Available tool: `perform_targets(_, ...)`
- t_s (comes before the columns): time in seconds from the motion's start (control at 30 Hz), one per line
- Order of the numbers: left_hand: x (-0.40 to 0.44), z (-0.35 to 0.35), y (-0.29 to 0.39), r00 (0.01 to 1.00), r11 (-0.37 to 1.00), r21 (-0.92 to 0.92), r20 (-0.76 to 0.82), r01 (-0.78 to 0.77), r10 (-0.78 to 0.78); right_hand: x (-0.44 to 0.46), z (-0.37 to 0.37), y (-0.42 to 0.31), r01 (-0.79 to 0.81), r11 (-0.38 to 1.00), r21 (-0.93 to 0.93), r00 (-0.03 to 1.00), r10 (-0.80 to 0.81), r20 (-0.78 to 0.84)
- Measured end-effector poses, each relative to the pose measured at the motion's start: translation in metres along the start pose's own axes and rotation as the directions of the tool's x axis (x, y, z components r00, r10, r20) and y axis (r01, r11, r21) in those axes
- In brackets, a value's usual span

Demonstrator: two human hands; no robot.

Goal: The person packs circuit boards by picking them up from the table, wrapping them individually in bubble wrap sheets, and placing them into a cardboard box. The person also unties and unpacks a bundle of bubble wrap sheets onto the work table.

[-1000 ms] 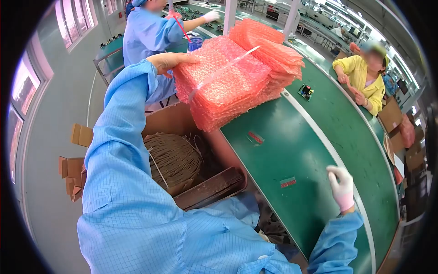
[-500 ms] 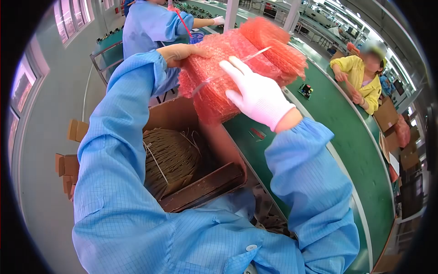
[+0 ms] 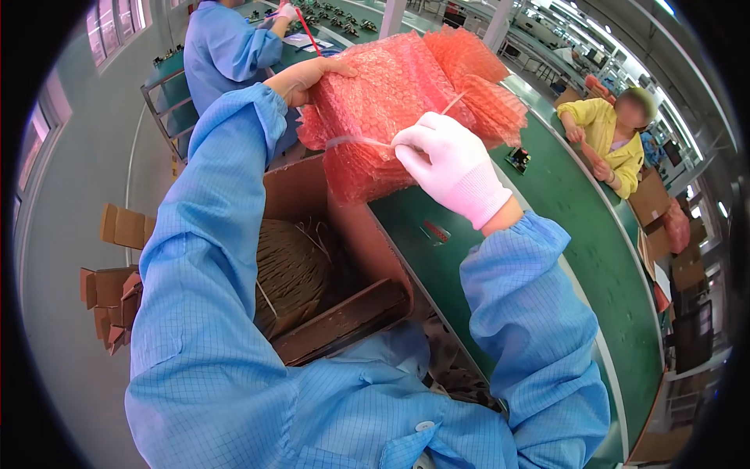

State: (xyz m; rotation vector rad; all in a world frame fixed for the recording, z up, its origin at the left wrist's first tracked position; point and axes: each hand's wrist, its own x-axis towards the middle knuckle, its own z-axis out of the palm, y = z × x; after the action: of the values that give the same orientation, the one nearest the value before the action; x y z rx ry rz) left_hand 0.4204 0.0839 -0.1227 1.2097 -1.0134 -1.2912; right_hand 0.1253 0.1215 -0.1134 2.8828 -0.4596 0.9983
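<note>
A thick stack of pink bubble-wrap sheets (image 3: pixel 383 86), bound by a pale strap (image 3: pixel 355 141), is at the top centre, over the edge of the green table. My left hand (image 3: pixel 305 81), bare, grips the stack at its upper left corner, its thumb on top. My right hand (image 3: pixel 447 160), in a white glove, pinches the strap at the stack's front, with thumb and index finger together. The strap rises a little where it is pinched.
Below the stack stands a brown box (image 3: pixel 367 234) holding a strapped brown bundle (image 3: pixel 289 270). The green table (image 3: pixel 562 227) carries a small circuit board (image 3: pixel 518 159) and a red-marked strip (image 3: pixel 435 232). One person in blue works at the upper left, another in yellow at the right.
My right hand has come from the right side of the table onto the stack, then closed on its strap. My left hand still holds the stack, which has tilted slightly.
</note>
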Motion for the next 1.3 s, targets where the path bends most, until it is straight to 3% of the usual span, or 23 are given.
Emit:
perform_targets(0.1, 0.006, 0.001, -0.008, 1.000, 0.998, -0.060, -0.029, 0.003, -0.005, 0.000, -0.005, -0.003, -0.042, 0.985, 0.170, 0.999, 0.043, 0.003)
perform_targets(0.3, 0.006, 0.004, -0.021, 0.996, 0.982, -0.181, -0.061, 0.058, -0.070, -0.007, -0.007, 0.005, -0.044, 0.957, 0.285, 0.995, 0.018, 0.094)
perform_targets(0.4, 0.012, -0.003, -0.022, 0.994, 0.978, -0.202, -0.077, 0.062, -0.079, -0.011, 0.001, 0.011, 0.004, 0.961, 0.277, 1.000, -0.010, 0.023)
perform_targets(0.67, 0.035, -0.015, -0.030, 0.992, 0.929, -0.367, -0.100, 0.040, -0.083, -0.021, -0.004, 0.013, -0.051, 0.970, 0.237, 0.993, 0.023, 0.117)
perform_targets(0.77, 0.054, -0.048, -0.045, 0.998, 0.921, -0.387, 0.055, 0.040, -0.021, -0.025, -0.007, 0.013, -0.055, 0.978, 0.202, 0.991, 0.028, 0.134)
perform_targets(0.9, 0.022, -0.034, -0.033, 0.992, 0.923, -0.365, -0.060, -0.123, 0.108, -0.030, -0.003, 0.018, -0.034, 0.982, 0.187, 0.999, 0.029, 0.029)
perform_targets(1.1, -0.009, -0.116, -0.006, 0.933, 0.937, -0.079, 0.099, -0.339, 0.346, -0.029, 0.003, 0.025, 0.050, 0.997, 0.066, 0.997, -0.046, -0.060)
perform_targets(1.17, -0.022, -0.110, 0.014, 0.945, 0.946, -0.070, 0.071, -0.315, 0.320, -0.030, 0.002, 0.023, 0.007, 0.998, 0.068, 1.000, -0.007, -0.002)
perform_targets(1.23, -0.052, -0.102, 0.037, 0.981, 0.967, -0.163, -0.055, -0.193, 0.187, -0.033, -0.001, 0.021, -0.015, 0.997, 0.072, 1.000, 0.014, 0.016)
perform_targets(1.3, -0.063, -0.113, 0.057, 0.962, 0.964, -0.035, -0.080, -0.265, 0.262, -0.037, -0.005, 0.019, -0.011, 0.996, 0.083, 1.000, 0.011, -0.008)
